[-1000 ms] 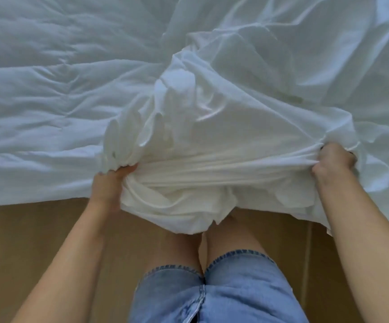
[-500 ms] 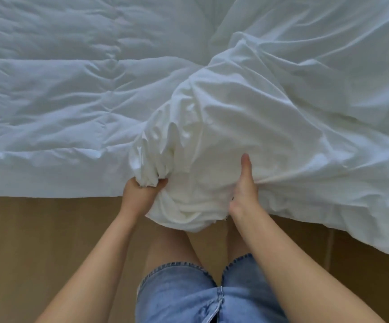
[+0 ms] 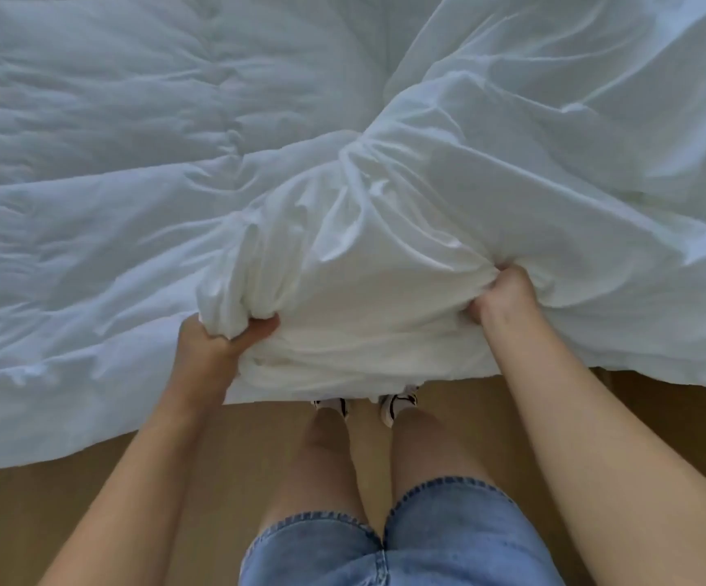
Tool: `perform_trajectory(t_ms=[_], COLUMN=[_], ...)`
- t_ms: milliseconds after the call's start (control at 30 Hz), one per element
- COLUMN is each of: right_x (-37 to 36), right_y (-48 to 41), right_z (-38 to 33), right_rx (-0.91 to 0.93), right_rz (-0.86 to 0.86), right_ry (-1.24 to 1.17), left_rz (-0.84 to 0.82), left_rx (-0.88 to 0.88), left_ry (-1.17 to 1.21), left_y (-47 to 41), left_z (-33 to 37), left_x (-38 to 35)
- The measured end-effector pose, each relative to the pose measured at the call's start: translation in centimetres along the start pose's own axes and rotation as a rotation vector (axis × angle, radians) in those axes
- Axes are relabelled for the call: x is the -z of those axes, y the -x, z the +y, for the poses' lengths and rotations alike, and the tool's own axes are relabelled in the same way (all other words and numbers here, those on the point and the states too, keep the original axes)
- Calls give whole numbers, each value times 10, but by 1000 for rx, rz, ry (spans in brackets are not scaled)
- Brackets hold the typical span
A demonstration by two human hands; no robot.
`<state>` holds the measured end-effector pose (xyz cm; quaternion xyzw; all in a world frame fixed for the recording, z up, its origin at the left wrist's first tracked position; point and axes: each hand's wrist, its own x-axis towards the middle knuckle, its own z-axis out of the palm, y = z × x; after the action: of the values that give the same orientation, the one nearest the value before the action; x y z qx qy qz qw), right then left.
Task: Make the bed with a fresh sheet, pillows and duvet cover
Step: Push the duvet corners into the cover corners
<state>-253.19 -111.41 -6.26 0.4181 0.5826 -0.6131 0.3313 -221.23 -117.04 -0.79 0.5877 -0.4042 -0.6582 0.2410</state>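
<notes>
A white quilted duvet (image 3: 131, 196) lies spread over the bed and fills the left and upper part of the view. A smooth white duvet cover (image 3: 490, 175) is bunched over its right half. My left hand (image 3: 211, 344) grips a thick gathered fold of the cover at the near edge. My right hand (image 3: 507, 293) grips the cover further right, its fingers buried in the cloth. Between the two hands the cover is pulled taut and hangs over the bed's edge.
A tan wooden floor (image 3: 38, 518) runs along the near side of the bed. My bare legs, denim shorts (image 3: 406, 539) and white shoes (image 3: 397, 406) stand right against the hanging cloth.
My right hand let go near the middle and took a new grip further right. My left hand kept its grip on the gathered fold. The cover has drawn leftwards over more of the duvet.
</notes>
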Motion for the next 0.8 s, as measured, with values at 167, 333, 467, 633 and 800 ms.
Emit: perform_trajectory(t_ms=[167, 333, 467, 633, 800], right_x=[18, 30, 30, -15, 3], right_y=[6, 29, 56, 41, 17], right_z=[-28, 31, 110, 112, 57], right_rx=[150, 70, -140, -250, -192], right_rz=[22, -8, -229, -331, -213], right_ry=[63, 146, 221, 189, 292], left_rz=[273, 341, 49, 128, 499], left_rx=[-26, 103, 255, 347, 392], left_ry=[-319, -566, -488, 14, -196], left_y=[-6, -20, -14, -9, -7], left_z=[28, -2, -24, -21, -23], left_x=[132, 129, 78, 95, 113])
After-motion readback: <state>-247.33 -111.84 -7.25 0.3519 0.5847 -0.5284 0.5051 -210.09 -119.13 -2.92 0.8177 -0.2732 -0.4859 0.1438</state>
